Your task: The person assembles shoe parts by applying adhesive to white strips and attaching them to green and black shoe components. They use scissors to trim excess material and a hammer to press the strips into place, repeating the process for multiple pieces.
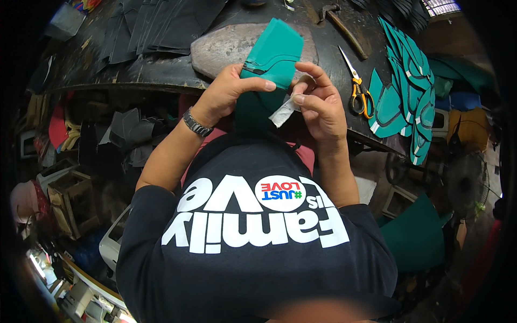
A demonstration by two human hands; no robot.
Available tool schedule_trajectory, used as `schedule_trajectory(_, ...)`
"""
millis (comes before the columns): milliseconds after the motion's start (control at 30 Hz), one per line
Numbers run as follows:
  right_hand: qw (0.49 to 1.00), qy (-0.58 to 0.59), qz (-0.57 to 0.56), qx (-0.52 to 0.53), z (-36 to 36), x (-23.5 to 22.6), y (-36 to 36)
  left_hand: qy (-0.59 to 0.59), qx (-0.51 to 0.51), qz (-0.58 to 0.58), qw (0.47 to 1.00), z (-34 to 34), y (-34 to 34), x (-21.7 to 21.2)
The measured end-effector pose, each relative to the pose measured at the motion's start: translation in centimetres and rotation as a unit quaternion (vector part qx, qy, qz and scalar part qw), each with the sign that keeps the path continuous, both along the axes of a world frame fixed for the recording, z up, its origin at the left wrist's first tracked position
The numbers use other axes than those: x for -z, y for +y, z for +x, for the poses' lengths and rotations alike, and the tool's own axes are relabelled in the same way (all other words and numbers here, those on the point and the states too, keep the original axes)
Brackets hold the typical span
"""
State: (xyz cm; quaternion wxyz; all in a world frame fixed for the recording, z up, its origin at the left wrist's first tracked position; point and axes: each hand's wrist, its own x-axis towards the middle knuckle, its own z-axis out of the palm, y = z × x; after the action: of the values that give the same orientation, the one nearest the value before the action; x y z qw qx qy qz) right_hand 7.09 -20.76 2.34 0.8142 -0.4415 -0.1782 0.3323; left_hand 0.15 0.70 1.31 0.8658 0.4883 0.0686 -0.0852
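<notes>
Green panel [277,46] pinched in our L hand [228,89]; our R hand [325,105] pinches whitish strip [283,113] just beside; prob. peeling/taping step, next likely needs L steady.

Mod. light on hands [229,89] [326,110]; bright grille [440,6] past far R corner of tabletop [164,70], dim below near edge. Fisheye: rim black, straight lines bent, btm ctr blurred.
</notes>
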Motion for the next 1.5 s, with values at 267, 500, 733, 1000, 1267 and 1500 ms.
schedule_trajectory(267,0.999,-0.016,0.01,0.032,-1.0,-1.1,0.8,-0.083,-0.037,0.136,0.987,0.9,0.6,0.8)
schedule_trajectory(500,0.979,-0.119,-0.043,0.159,1.0,0.0,1.6,-0.176,-0.19,0.455,0.852,4.5,1.4,2.2)
schedule_trajectory(733,0.978,-0.034,-0.019,0.207,2.5,1.9,1.3,-0.213,-0.252,0.624,0.708,5.4,1.4,3.0)
schedule_trajectory(1000,0.98,-0.025,0.009,0.195,2.3,2.8,2.0,-0.191,-0.216,0.527,0.8,4.6,1.7,2.5)
schedule_trajectory(1267,0.965,-0.165,-0.076,0.189,2.7,3.9,2.4,-0.21,-0.204,0.531,0.795,3.1,1.4,1.8)
schedule_trajectory(1500,0.972,-0.103,-0.041,0.209,2.1,2.9,2.6,-0.297,-0.211,0.619,0.696,2.7,1.2,0.8)
